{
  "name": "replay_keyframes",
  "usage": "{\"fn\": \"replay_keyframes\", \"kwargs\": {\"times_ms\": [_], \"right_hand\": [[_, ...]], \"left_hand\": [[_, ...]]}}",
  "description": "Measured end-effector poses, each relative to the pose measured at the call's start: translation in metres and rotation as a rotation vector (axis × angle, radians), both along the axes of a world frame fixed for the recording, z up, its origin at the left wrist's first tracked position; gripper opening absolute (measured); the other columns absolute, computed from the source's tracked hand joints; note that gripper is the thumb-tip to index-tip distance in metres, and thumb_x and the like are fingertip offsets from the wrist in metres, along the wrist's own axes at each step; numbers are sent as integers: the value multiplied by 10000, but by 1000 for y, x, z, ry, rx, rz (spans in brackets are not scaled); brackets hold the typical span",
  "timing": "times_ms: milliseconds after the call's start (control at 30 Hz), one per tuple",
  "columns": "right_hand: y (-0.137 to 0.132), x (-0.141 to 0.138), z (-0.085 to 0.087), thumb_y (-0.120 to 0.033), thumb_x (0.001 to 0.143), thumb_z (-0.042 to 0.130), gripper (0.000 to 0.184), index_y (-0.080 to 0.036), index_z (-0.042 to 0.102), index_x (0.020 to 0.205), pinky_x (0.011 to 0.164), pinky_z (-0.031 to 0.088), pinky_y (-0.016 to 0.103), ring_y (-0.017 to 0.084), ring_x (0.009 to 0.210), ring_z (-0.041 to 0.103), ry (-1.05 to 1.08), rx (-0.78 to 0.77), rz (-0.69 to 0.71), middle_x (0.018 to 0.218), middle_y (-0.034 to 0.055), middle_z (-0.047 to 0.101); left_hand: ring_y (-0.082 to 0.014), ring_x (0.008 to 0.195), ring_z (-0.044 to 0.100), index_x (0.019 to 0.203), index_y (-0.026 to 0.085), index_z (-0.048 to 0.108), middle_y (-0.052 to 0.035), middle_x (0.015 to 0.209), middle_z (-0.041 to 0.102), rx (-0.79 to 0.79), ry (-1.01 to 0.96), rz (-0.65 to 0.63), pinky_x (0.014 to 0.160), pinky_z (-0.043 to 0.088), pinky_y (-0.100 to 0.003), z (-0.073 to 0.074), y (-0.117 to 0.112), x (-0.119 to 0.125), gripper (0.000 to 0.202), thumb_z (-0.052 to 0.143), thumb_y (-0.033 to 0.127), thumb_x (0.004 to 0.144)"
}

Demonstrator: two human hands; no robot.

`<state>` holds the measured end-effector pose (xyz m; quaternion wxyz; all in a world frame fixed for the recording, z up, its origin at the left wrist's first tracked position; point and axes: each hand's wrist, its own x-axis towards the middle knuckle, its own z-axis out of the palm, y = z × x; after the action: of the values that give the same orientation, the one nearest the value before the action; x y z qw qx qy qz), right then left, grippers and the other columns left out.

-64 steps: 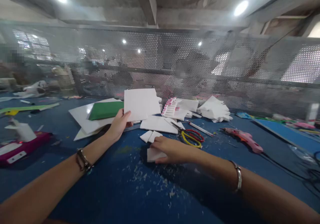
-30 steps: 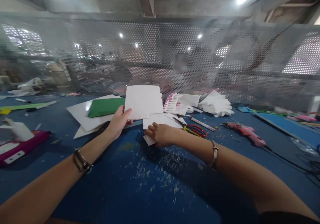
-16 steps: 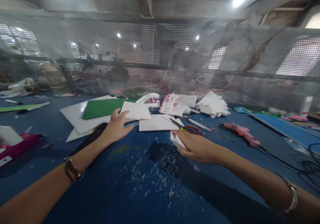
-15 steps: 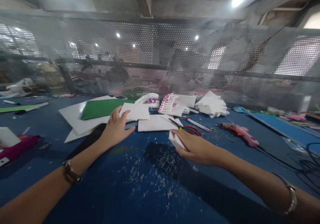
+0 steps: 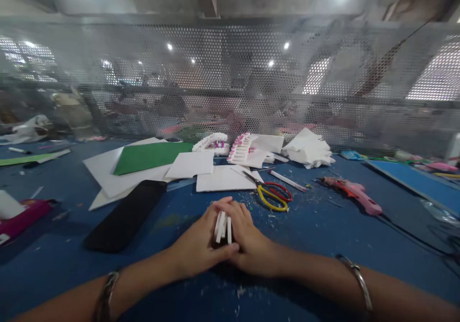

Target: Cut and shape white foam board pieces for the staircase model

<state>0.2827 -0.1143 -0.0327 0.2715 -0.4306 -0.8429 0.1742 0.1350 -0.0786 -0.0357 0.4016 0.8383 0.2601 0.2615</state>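
Observation:
My left hand (image 5: 201, 243) and my right hand (image 5: 247, 238) meet over the middle of the table, fingers overlapping. Between my palms are a few thin white foam strips (image 5: 223, 227), standing on edge; my fingers cover part of them. Just beyond my right hand lie scissors (image 5: 273, 197) with one red and one yellow handle loop, their blades resting on a white foam sheet (image 5: 223, 178). To the left of my left hand a black phone (image 5: 127, 216) lies flat.
A pink glue gun (image 5: 352, 195) with a cord lies at right, near a blue board (image 5: 417, 183). Green sheet (image 5: 151, 158), white offcuts (image 5: 309, 149) and a pink-and-white foam piece (image 5: 240, 148) lie along the back, before a perforated metal screen (image 5: 230, 82). Scraps litter the blue table (image 5: 172, 293).
My left hand has come back from the white sheets to join my right hand. Both now close around the white strips nearer to me. The phone and scissors handles are uncovered.

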Motion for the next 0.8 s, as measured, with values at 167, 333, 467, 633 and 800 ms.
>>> {"fn": "replay_keyframes", "kwargs": {"times_ms": [167,333,467,633,800], "right_hand": [[0,8,1,-117,606,499,767,-126,110,1267,924,297,374,204,1109,369,182,-163,48,1236,160,330],[9,19,0,-115,583,548,826,-120,117,1287,916,316,383,237,1134,375,104,-204,66,1272,176,338],[14,32,16,-142,661,525,725,-164,165,1289,857,376,346,198,1030,475,19,-116,51,1170,128,468],[18,53,49,-229,732,486,482,-159,374,1196,740,425,329,199,868,544,-260,16,-125,985,90,581],[31,75,48,-312,710,511,471,-97,461,1126,811,365,446,314,1007,461,-534,64,-410,1053,172,547]], "left_hand": [[-292,1051,436,1140,170,386,-129,1133,484,151,140,83,903,313,-425,-1,6,-2,498,543,344,701],[-282,1092,407,1210,169,269,-135,1189,443,17,116,87,914,300,-409,-4,8,0,663,592,277,641],[-284,1040,442,1220,179,278,-135,1159,458,-9,78,82,881,311,-421,-3,10,0,653,578,247,644],[-249,811,530,1245,187,255,-87,917,553,-74,115,78,729,380,-385,1,7,0,637,545,353,703],[-157,679,552,1242,230,175,-65,959,483,-406,-186,36,625,427,-302,1,3,2,552,412,423,782]]}}
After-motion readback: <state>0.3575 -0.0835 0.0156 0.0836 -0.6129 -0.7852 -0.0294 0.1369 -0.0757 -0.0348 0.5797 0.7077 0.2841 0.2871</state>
